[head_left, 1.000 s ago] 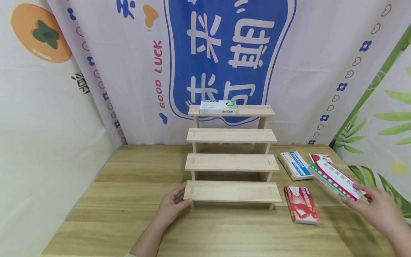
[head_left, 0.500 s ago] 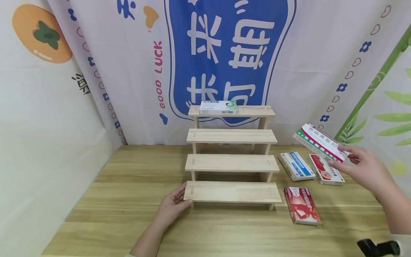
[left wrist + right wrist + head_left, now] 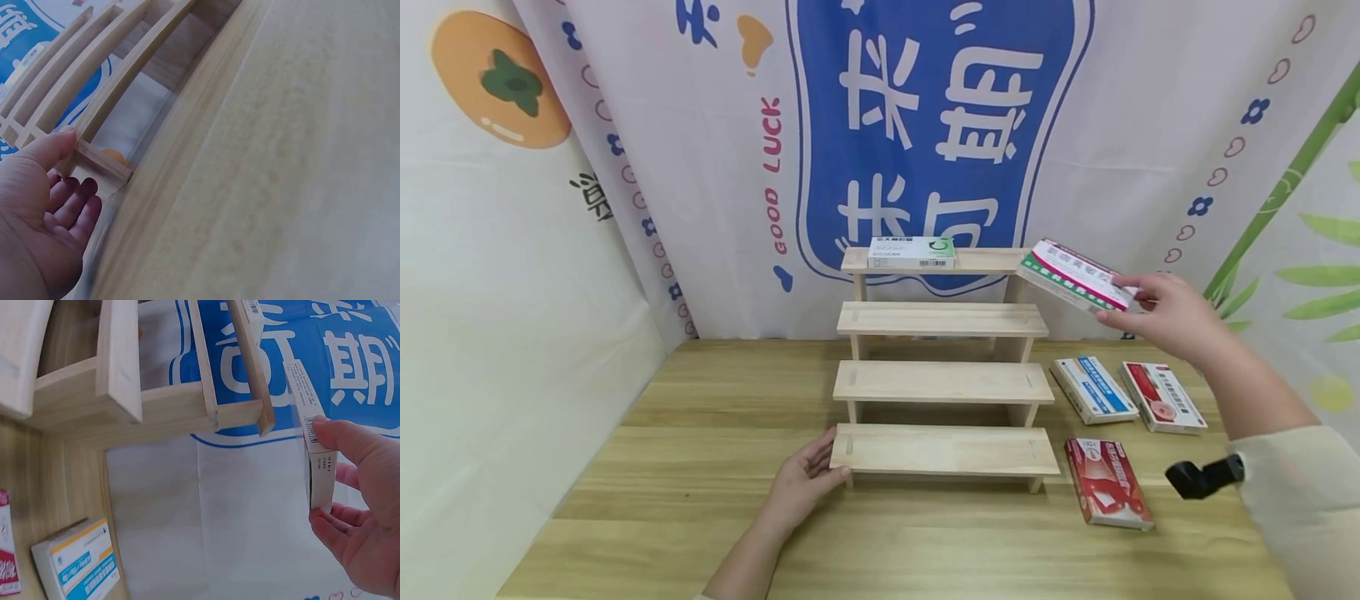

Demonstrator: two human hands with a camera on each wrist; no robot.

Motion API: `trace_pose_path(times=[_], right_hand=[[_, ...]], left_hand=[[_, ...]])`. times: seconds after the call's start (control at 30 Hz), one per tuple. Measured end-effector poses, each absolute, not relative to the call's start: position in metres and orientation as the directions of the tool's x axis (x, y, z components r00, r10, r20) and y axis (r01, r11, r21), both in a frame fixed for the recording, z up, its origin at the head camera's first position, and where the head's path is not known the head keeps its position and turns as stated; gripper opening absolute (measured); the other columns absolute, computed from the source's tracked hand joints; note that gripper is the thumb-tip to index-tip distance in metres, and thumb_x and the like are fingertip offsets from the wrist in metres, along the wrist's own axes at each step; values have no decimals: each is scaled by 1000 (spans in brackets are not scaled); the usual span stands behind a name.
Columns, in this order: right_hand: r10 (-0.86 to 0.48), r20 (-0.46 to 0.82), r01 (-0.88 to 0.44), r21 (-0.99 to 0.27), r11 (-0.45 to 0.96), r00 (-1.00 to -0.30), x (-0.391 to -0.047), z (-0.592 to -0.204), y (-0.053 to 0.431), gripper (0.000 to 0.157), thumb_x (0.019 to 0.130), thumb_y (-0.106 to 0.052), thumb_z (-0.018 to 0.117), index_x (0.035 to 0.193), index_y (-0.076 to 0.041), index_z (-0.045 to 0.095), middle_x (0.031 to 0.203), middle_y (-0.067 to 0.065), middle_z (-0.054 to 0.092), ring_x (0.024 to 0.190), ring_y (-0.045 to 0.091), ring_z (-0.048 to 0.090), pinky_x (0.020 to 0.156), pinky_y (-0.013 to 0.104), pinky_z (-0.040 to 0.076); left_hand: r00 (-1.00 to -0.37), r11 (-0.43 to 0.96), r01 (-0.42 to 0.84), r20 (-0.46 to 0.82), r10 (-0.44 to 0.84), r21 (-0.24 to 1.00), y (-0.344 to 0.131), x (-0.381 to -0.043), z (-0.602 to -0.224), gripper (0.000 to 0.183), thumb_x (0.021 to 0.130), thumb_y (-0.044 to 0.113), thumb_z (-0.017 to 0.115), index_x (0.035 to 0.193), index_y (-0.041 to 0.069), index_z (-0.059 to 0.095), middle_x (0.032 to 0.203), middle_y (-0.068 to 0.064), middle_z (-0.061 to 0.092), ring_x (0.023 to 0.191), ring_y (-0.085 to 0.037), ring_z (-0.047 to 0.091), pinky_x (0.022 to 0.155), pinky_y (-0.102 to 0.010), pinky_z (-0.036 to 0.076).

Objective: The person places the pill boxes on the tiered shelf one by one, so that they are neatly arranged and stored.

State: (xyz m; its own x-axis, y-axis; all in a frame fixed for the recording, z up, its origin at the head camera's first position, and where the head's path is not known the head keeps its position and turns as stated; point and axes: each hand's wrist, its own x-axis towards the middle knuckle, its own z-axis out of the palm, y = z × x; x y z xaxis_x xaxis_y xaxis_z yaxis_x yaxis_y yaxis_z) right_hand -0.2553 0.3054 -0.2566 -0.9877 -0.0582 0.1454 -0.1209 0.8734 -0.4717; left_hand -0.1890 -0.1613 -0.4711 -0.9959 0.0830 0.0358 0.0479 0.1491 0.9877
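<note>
A pale wooden stepped shelf [image 3: 943, 381] stands on the table. My left hand [image 3: 805, 483] grips the left end of its lowest board, thumb on the board's edge and fingers curled beside the support, as the left wrist view shows. My right hand [image 3: 1172, 312] pinches a white medicine box [image 3: 1075, 275] with a magenta stripe and green edge between thumb and fingers. In the head view this box, held tilted, overlaps the right end of the top board. In the right wrist view the box [image 3: 310, 425] is up beside the top board, its barcoded side showing. A white-and-green medicine box [image 3: 912, 252] lies on the top board's left part.
Right of the shelf on the table [image 3: 715, 417] lie a blue-and-white box [image 3: 1093, 389], a red-and-white box [image 3: 1163, 397] and a red box [image 3: 1108, 483]. A printed cloth [image 3: 722, 192] hangs close behind the shelf. A black piece [image 3: 1204, 477] sticks out at my right sleeve.
My right hand has carried the magenta-striped medicine box up and left, from above the boxes on the right to the top board's right end. The left hand has stayed on the shelf.
</note>
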Motion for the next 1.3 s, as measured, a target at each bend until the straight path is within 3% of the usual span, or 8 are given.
trace_pose_path(times=[0.1, 0.33, 0.67, 0.87, 1.13, 1.3], right_hand=[[-67, 138, -126, -481, 867, -988, -268, -253, 293, 85, 88, -59, 63, 148, -4, 40, 140, 31, 38, 122, 47, 40, 90, 63, 45], [-86, 102, -126, -518, 846, -991, -293, -246, 268, 80, 89, -53, 65, 147, -3, 40, 138, 29, 43, 116, 41, 45, 78, 41, 49], [-131, 54, -141, -497, 856, -990, -315, -239, 254, 74, 90, -45, 66, 145, -1, 42, 135, 28, 47, 112, 39, 45, 82, 44, 48], [-95, 38, -99, -581, 808, -995, -320, -241, 250, 76, 93, -46, 63, 149, -3, 35, 147, 29, 40, 130, 47, 42, 103, 62, 45], [18, 113, -62, -663, 746, -993, -327, -255, 245, 65, 96, -42, 60, 141, 1, 41, 138, 27, 46, 120, 40, 44, 104, 56, 46], [35, 120, -60, -702, 709, -992, -331, -259, 239, 65, 98, -41, 57, 147, -3, 38, 148, 25, 42, 132, 43, 41, 110, 62, 38]], left_hand=[[-996, 142, 43, 32, 79, 989, -162, -189, -472, 70, 84, 10, 76, 144, -4, 42, 147, -21, 48, 134, -36, 49, 111, -37, 45], [-996, 135, 52, 43, 74, 990, -162, -189, -474, 69, 83, 10, 76, 143, -4, 43, 144, -22, 50, 132, -36, 51, 109, -35, 47], [-996, 136, 54, 44, 71, 989, -161, -188, -474, 69, 83, 9, 76, 142, -5, 44, 143, -23, 52, 131, -36, 52, 108, -35, 48], [-996, 127, 56, 47, 74, 990, -161, -188, -474, 69, 83, 9, 76, 142, -4, 44, 143, -22, 51, 131, -36, 52, 108, -34, 47], [-996, 126, 63, 54, 71, 990, -161, -187, -473, 69, 83, 8, 76, 142, -5, 44, 143, -22, 51, 132, -36, 51, 108, -34, 47], [-993, 145, 91, 79, 84, 985, -162, -187, -473, 68, 84, 10, 76, 142, -7, 43, 142, -25, 50, 131, -39, 51, 108, -36, 48]])
